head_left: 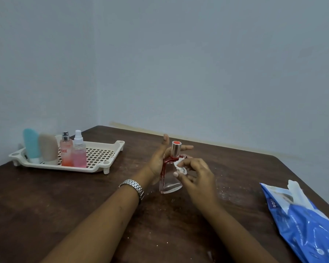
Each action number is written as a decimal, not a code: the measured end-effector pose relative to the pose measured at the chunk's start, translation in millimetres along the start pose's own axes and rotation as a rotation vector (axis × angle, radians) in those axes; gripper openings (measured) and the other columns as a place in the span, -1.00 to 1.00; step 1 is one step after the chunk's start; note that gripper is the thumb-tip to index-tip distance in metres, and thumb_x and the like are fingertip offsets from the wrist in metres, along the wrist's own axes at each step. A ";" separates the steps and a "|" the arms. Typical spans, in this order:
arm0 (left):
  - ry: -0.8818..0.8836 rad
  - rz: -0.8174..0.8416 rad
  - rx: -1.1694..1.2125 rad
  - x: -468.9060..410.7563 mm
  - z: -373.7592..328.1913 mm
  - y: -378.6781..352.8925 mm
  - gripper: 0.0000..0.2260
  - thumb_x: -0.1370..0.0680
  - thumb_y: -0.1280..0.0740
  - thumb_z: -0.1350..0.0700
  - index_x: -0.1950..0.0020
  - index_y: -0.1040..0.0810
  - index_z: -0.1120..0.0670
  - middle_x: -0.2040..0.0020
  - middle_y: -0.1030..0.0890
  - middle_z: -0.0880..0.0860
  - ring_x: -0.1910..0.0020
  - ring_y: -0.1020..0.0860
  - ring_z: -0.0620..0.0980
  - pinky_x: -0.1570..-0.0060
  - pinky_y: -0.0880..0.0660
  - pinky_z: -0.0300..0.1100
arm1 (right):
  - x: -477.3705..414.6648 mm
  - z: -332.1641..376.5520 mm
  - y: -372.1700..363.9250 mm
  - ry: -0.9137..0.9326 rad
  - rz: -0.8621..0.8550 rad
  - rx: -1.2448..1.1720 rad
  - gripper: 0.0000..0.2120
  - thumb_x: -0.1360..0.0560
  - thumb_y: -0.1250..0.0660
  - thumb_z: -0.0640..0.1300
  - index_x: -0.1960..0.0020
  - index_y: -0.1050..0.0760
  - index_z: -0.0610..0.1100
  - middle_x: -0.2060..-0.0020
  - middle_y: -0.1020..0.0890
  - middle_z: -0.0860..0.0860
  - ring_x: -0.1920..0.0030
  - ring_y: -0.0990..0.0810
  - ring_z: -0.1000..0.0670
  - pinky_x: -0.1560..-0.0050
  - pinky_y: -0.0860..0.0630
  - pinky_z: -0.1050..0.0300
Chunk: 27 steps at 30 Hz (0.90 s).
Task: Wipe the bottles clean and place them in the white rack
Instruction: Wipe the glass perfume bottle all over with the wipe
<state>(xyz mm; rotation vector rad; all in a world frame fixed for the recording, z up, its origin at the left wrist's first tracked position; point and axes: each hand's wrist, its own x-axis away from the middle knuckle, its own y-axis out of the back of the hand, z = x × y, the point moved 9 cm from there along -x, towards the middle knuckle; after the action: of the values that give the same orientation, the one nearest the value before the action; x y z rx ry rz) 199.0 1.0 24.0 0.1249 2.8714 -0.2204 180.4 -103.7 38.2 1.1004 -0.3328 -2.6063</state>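
Note:
A clear glass perfume bottle (pixel 169 184) with a silver cap and red ribbon stands at the table's middle. My left hand (pixel 159 160) supports it from behind, thumb up and a finger stretched past the cap. My right hand (pixel 193 172) pinches a small white wipe (pixel 180 167) against the bottle's shoulder. The white rack (pixel 101 157) sits at the far left and holds a blue tube (pixel 31 145), a beige tube (pixel 48 148), a pink perfume bottle (pixel 66 150) and a pink spray bottle (pixel 79 151), all upright.
A blue and white wipes packet (pixel 304 223) lies at the table's right edge. The dark wooden table (pixel 68 202) is dotted with white crumbs. A pale wall corner stands behind the table.

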 end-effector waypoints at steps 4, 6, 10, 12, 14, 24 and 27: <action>-0.030 -0.080 0.142 -2.7 2.8 12.2 -0.02 -0.16 -0.16 -0.60 -0.25 -0.57 0.12 0.01 -0.63 0.23 0.11 -0.61 0.12 0.12 -0.59 -0.08 | 0.0 13.4 -21.9 0.091 0.098 0.057 -0.85 -0.45 -0.41 -0.25 0.02 -0.57 -0.06 0.03 -0.45 0.21 -0.02 -0.50 0.24 0.03 -0.48 0.43; -0.020 -0.121 0.250 -2.8 8.1 20.9 -0.05 -0.25 -0.03 -0.56 -0.28 -0.55 0.14 -0.05 -0.63 0.27 0.11 -0.60 0.16 0.12 -0.60 -0.04 | 5.5 19.7 -39.8 0.172 0.216 0.195 -0.85 -0.48 -0.37 -0.20 -0.04 -0.59 -0.07 0.04 -0.45 0.19 -0.03 -0.46 0.20 -0.01 -0.46 0.39; -0.004 -0.196 0.356 -2.7 15.4 38.7 -0.05 -0.27 0.05 -0.53 -0.30 -0.53 0.14 -0.07 -0.63 0.26 0.09 -0.62 0.20 -0.07 -0.52 0.08 | 16.5 17.5 -62.3 0.243 0.436 0.397 -0.80 -0.49 -0.35 -0.15 -0.11 -0.59 -0.05 -0.01 -0.48 0.09 -0.04 -0.44 0.12 -0.04 -0.44 0.26; -0.003 -0.234 0.376 -1.3 17.9 45.0 -0.03 -0.25 0.05 -0.54 -0.29 -0.53 0.15 -0.07 -0.63 0.25 0.05 -0.60 0.22 -0.13 -0.48 0.12 | 15.0 11.9 -58.6 0.217 0.471 0.405 -0.82 -0.49 -0.35 -0.15 -0.08 -0.61 -0.05 0.03 -0.48 0.10 0.01 -0.43 0.15 0.02 -0.42 0.31; -0.004 -0.257 0.387 -0.1 19.5 48.0 -0.03 -0.25 0.05 -0.54 -0.29 -0.53 0.16 -0.07 -0.63 0.25 0.02 -0.58 0.23 -0.15 -0.46 0.16 | 6.7 3.3 -45.8 0.159 0.404 0.385 -0.86 -0.48 -0.36 -0.20 -0.01 -0.61 -0.05 0.07 -0.45 0.14 0.08 -0.41 0.22 0.06 -0.38 0.39; -0.016 -0.322 0.290 6.2 16.3 56.5 -0.09 -0.42 0.17 -0.48 -0.22 -0.55 0.22 -0.04 -0.63 0.27 0.08 -0.61 0.22 -0.14 -0.48 0.13 | 13.8 -15.1 -50.9 -0.076 0.412 0.313 -0.85 -0.41 -0.44 -0.20 0.14 -0.55 0.04 0.07 -0.46 0.12 0.05 -0.45 0.17 0.02 -0.45 0.35; -0.023 -0.316 0.272 8.1 15.5 56.7 -0.10 -0.45 0.18 -0.46 -0.11 -0.58 0.25 -0.01 -0.64 0.26 0.08 -0.61 0.22 -0.15 -0.46 0.12 | 9.3 -19.8 -46.1 -0.114 0.399 0.324 -0.81 -0.39 -0.46 -0.20 0.18 -0.53 0.06 0.07 -0.46 0.10 0.06 -0.44 0.17 0.09 -0.38 0.44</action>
<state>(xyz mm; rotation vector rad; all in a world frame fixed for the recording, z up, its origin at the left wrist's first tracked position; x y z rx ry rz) 200.9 54.9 -0.8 -0.2820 2.8090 -0.6666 180.5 -66.0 3.8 0.8669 -0.9254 -2.3071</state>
